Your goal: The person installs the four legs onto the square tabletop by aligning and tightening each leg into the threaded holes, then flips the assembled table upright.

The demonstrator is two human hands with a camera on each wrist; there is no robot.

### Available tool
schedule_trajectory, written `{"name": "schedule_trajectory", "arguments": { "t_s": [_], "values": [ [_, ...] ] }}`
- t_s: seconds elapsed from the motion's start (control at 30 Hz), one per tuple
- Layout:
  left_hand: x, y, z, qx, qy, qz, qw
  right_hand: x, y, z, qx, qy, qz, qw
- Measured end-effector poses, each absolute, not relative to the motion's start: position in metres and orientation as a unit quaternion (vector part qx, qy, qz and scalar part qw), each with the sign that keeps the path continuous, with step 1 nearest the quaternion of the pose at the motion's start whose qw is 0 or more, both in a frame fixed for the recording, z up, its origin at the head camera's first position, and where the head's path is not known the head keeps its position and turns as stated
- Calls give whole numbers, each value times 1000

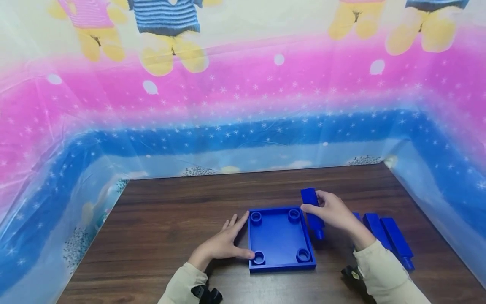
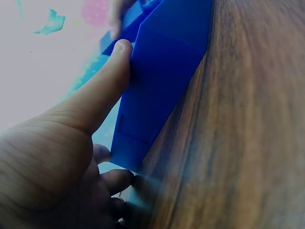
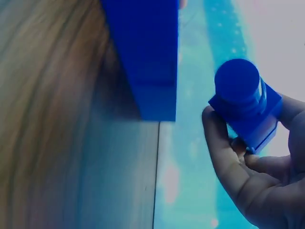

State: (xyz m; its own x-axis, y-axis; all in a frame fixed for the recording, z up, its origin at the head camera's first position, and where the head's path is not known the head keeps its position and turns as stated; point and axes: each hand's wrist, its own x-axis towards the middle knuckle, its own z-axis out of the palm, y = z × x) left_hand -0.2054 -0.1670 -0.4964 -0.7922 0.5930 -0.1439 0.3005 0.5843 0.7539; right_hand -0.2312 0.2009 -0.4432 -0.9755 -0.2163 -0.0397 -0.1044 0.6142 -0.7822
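Note:
A shallow blue square panel (image 1: pixel 279 236) with a raised rim and a round socket in each corner lies on the table. My left hand (image 1: pixel 220 247) rests against its left side, fingers spread, thumb at the near left corner. The left wrist view shows the thumb along the panel's side wall (image 2: pixel 162 81). Just right of the panel, my right hand (image 1: pixel 338 215) holds a blue square leg (image 1: pixel 311 207) between thumb and fingers. Its round peg (image 3: pixel 237 83) points toward the camera in the right wrist view, beside the panel's edge (image 3: pixel 150 57).
More blue legs (image 1: pixel 396 236) lie on the dark wooden table (image 1: pixel 171 219) at the right, partly hidden behind the right forearm. A printed curtain (image 1: pixel 228 131) rises along the table's back and sides. A black strap device (image 1: pixel 206 294) sits on the left wrist.

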Motion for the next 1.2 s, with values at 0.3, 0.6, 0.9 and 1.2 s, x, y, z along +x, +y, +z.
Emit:
{"name": "schedule_trajectory", "arguments": {
  "t_s": [0.3, 0.6, 0.9, 1.2],
  "values": [
    [-206, -167, -496, 254, 868, 379, 194, -243, 162, -421, -105, 896, -429, 51],
    [-207, -167, -494, 258, 869, 376, 193, -253, 130, -412, -133, 878, -456, 52],
    [-208, -166, -497, 258, 868, 377, 195, -260, 111, -407, -145, 860, -474, 122],
    [-207, -166, -497, 258, 869, 377, 189, -268, 96, -411, -184, 866, -461, 61]
  ]
}}
